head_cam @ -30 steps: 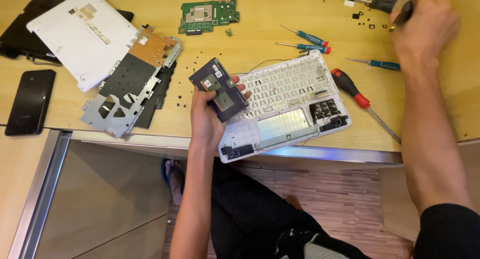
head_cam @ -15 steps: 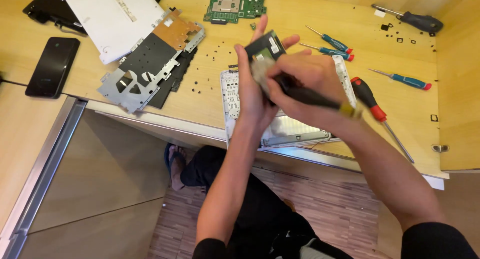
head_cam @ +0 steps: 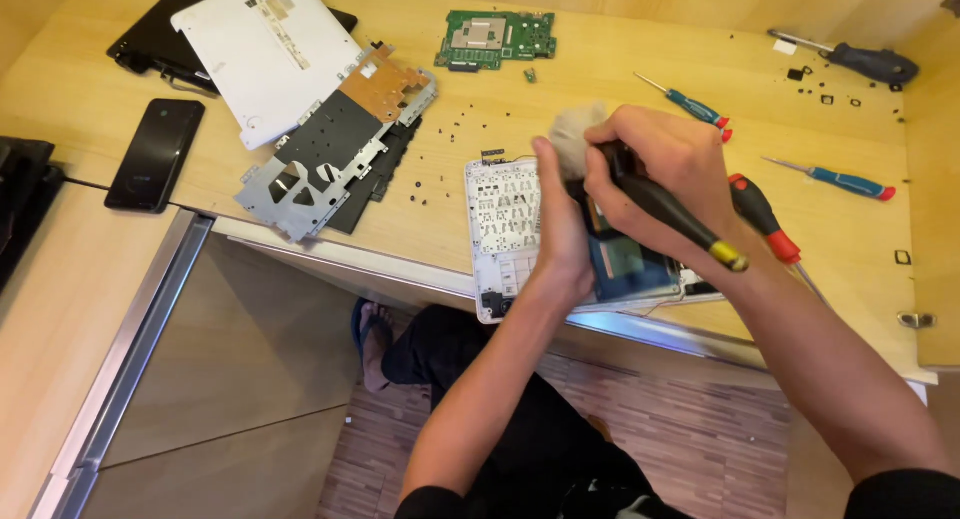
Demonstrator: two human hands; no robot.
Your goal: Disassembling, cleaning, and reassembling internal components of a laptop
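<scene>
right hand (head_cam: 655,169) grips screwdriver (head_cam: 668,211) | left hand (head_cam: 560,229) alongside, touching

The keyboard shell (head_cam: 505,224) lies at the desk's (head_cam: 600,79) front edge — metal plate (head_cam: 320,159) and phone (head_cam: 155,154) to its left, circuit board (head_cam: 495,37) behind, screwdrivers (head_cam: 835,179) right.

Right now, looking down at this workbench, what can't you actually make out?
- Head view: the small part in the left hand is blurred and covered by both hands.
- The tip of the black-handled screwdriver is hidden under the right hand.
- The white laptop base is partly covered by the forearms.
- The tiny screws on the wooden table are too small to count.
- The black device is cut off by the left edge.
</scene>
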